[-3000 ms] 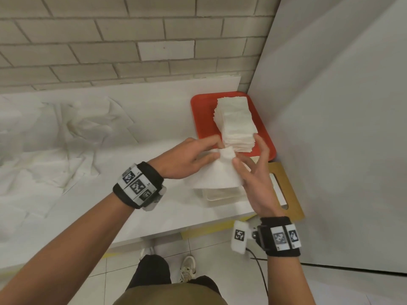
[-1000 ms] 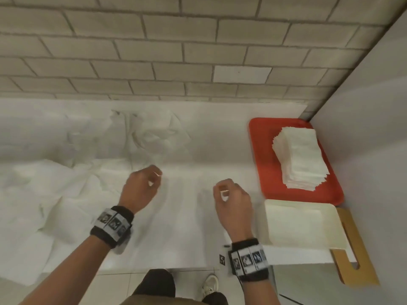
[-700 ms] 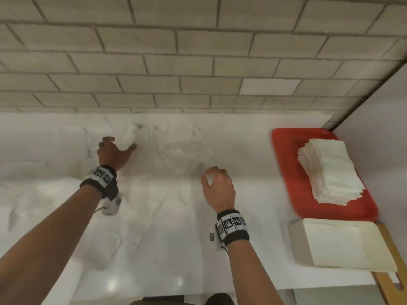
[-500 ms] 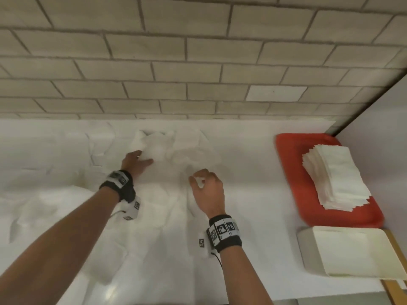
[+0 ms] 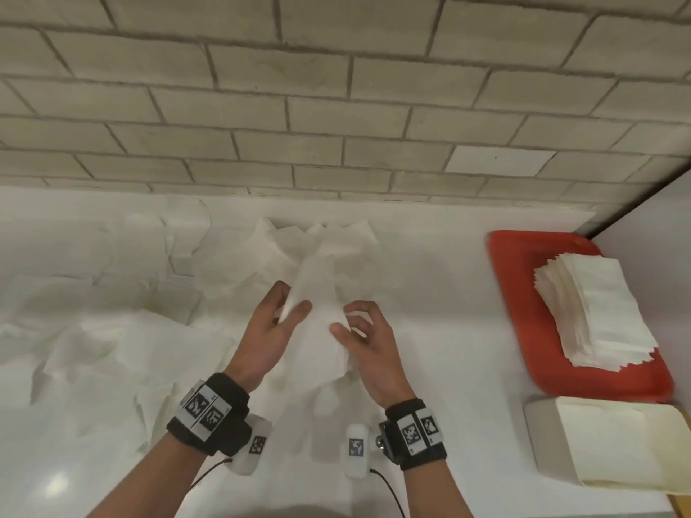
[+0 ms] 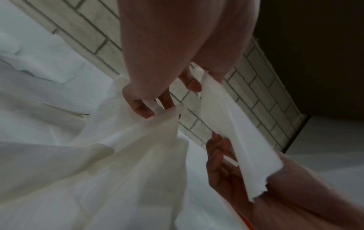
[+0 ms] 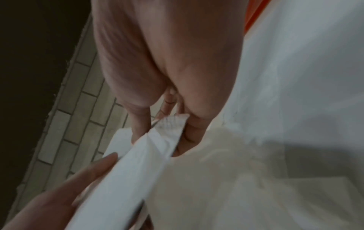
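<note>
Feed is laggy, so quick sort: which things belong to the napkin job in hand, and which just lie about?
In the job: napkin, pinched by left hand and right hand; loose napkins on the counter; folded stack on the red tray.
Lying about: cream box; wooden board.

White paper napkin (image 5: 318, 327): thin, soft, creased, partly unfolded, held up in the air between both hands. Left hand (image 5: 267, 330) pinches its upper left edge with thumb and fingers, and right hand (image 5: 370, 345) pinches the right edge. One edge runs taut as a band from hand to hand. The rest hangs loose below the fingers, toward the wrists. Its edges are rough and slightly blurred.
</note>
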`<state>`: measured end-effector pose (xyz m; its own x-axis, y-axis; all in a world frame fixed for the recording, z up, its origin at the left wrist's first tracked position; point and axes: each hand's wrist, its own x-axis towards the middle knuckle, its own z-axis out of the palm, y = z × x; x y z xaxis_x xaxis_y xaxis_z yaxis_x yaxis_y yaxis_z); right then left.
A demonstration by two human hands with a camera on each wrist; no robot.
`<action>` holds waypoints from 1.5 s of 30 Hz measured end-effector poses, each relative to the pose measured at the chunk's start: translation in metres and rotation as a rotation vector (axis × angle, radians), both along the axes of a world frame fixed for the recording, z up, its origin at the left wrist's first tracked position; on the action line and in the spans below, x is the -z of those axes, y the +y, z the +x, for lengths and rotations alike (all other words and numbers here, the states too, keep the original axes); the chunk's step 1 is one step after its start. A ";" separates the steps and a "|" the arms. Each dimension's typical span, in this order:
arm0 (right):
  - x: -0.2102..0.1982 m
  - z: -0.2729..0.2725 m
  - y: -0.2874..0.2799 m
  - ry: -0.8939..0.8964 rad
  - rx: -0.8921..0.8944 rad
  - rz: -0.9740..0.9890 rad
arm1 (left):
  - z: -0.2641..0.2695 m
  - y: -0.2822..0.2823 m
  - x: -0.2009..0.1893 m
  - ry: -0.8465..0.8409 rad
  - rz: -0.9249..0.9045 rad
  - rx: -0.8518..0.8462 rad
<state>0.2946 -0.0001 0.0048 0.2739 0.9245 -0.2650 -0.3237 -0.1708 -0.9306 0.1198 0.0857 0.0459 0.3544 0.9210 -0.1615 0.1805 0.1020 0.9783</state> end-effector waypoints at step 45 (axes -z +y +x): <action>-0.115 -0.012 -0.001 -0.494 -0.047 0.318 | -0.001 0.005 -0.067 -0.204 -0.020 0.136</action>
